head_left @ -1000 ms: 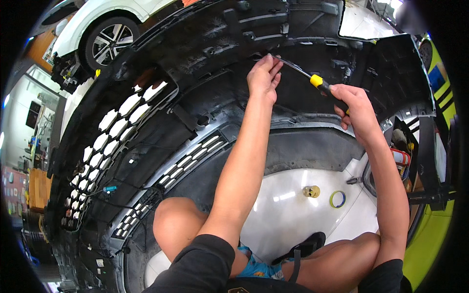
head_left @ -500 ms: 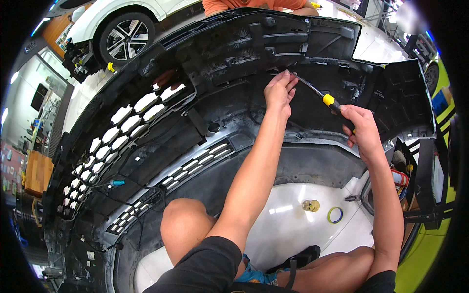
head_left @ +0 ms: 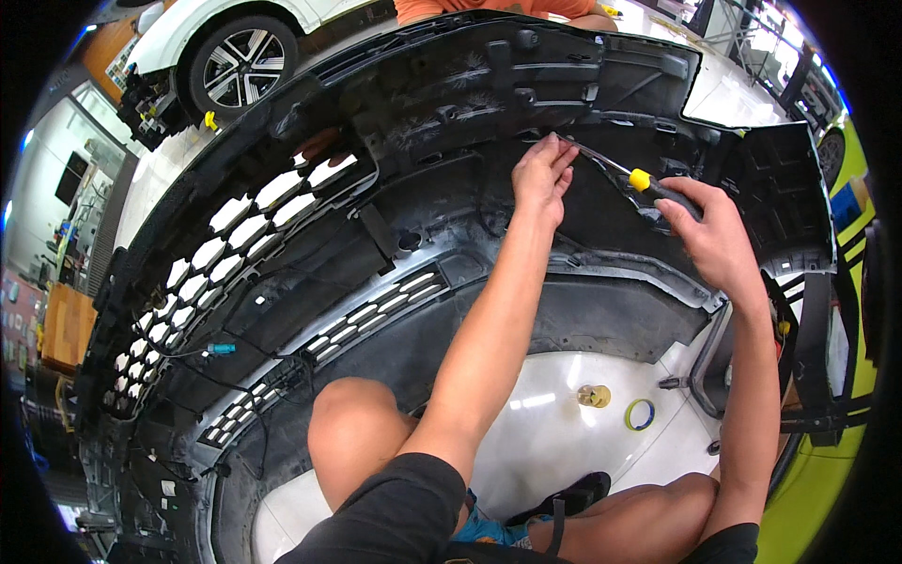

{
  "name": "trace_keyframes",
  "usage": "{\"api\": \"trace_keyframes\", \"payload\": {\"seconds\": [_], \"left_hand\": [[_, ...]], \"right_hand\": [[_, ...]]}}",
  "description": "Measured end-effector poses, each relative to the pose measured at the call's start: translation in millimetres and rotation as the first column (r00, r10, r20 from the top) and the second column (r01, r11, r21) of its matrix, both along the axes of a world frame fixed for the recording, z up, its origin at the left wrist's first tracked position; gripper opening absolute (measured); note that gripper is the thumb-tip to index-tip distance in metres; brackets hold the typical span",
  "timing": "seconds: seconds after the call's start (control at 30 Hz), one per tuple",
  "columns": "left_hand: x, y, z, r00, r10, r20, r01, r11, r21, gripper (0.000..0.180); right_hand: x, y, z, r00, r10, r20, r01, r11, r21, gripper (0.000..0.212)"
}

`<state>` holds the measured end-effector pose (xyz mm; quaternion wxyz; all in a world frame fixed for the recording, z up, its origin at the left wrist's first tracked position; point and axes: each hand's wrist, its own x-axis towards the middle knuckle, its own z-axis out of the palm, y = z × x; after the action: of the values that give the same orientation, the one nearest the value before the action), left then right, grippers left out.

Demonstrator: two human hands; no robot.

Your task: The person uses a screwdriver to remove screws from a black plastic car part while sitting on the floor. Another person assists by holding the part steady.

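Observation:
A black car bumper cover point(head_left: 601, 324) with honeycomb grilles lies with its inner side toward me. My right hand point(head_left: 719, 230) is wrapped round the black and yellow handle of a screwdriver point(head_left: 613, 166). Its thin metal shaft slants up and left to the bumper's inner wall. By the tip is my left hand point(head_left: 542, 177), fingers bent and pressed together against that wall. Whether those fingers pinch the tip or some small part is hidden.
On the pale floor sit a roll of amber tape point(head_left: 594, 396) and a yellow-blue ring-shaped roll point(head_left: 640, 415). A person in an orange shirt point(head_left: 489, 7) is beyond the bumper. A white car's wheel point(head_left: 244, 68) stands far left. Wiring with a blue connector point(head_left: 222, 349) hangs along the bumper.
My right hand has shifted slightly up and right and turned, so the screwdriver lies at a flatter angle. My left hand stays near the tip.

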<state>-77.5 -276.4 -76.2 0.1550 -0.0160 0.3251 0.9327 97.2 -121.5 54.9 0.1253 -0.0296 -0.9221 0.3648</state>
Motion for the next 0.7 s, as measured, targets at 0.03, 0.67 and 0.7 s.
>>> {"api": "trace_keyframes", "payload": {"seconds": [0.03,0.67,0.7], "left_hand": [[2.4,1.0,-0.8,0.999,-0.042,-0.004,0.042,0.997,0.066,0.02],[42.9,43.2,12.1,0.976,-0.168,-0.14,0.214,0.858,0.466,0.033],[41.6,43.6,12.1,0.974,-0.18,-0.135,0.222,0.863,0.454,0.033]], "right_hand": [[-2.1,0.5,1.5,0.998,0.023,-0.065,-0.017,0.996,0.09,0.037],[-13.4,-6.6,22.9,0.981,0.186,0.045,-0.132,0.483,0.866,0.049],[-11.1,-9.0,22.1,0.983,0.178,0.036,-0.124,0.511,0.851,0.049]]}}
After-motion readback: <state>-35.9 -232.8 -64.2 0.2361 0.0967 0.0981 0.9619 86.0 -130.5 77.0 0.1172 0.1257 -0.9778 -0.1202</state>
